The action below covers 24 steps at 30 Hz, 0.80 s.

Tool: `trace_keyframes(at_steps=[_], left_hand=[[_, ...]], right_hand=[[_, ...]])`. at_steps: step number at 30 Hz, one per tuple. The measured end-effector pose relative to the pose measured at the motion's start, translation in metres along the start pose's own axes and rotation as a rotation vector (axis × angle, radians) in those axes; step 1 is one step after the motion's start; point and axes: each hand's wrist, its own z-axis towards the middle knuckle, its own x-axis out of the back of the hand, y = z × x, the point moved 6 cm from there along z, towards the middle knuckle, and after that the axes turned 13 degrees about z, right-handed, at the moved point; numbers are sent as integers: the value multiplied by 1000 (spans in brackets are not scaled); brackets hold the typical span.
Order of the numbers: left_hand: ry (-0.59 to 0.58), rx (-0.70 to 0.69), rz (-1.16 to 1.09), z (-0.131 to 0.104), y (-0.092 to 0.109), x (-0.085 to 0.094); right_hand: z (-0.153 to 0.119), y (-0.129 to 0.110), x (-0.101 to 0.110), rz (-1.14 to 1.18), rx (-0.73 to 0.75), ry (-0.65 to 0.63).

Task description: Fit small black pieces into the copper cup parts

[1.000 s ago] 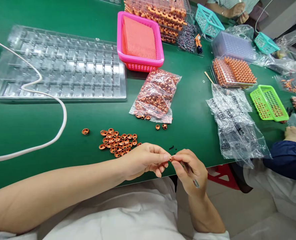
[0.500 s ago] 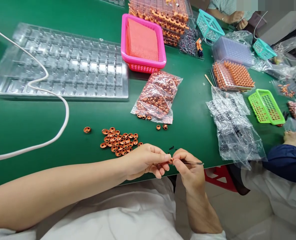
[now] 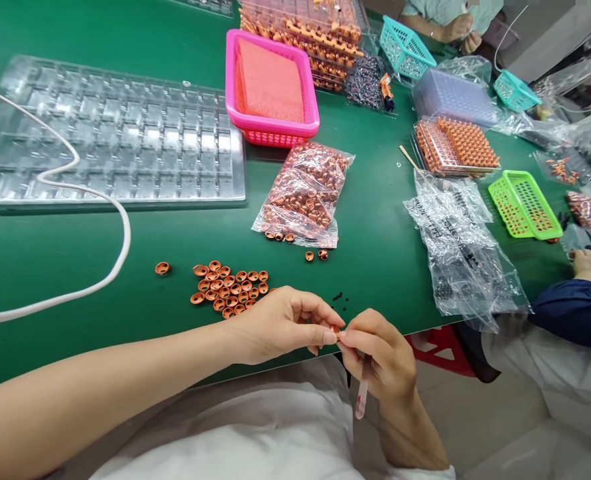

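Low at the table's near edge, my left hand pinches a small copper-coloured cup-shaped piece between thumb and fingers. Close against it, the fingertips of my right hand meet at the same piece. A slim flat tool with a rounded end is gripped in my right hand and points down below the palm; its other end is hidden. Left of my hands lies a loose cluster of hollow copper cups, partly covered by my left hand. Several tiny black bits lie just beyond my fingers.
A clear bag of copper cups lies ahead, behind it a pink basket. Clear moulded trays and a white cable occupy the left. Crumpled plastic bags and a green basket are right, near another person's sleeve.
My right hand has turned, so the tool swings from pointing right to pointing down. My left fingers have shifted their hold on the cup. The whole view has moved slightly.
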Motion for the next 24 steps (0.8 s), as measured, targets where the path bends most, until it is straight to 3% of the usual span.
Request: trace_keyframes(at_steps=[4,8,11,24], left_hand=[[29,-87,264,-6,12,0],[95,-302,539,-13,26,-3],[121,-409,627,-15,30,-4],[92,-497,728,-20,30,-10]], right_hand=[[-5,-1,1,-24,25,-43],[-7,2,9,44,-60,26],[-7,0,12,50,-71,46],[-15,-18,7,-294,371,-227]])
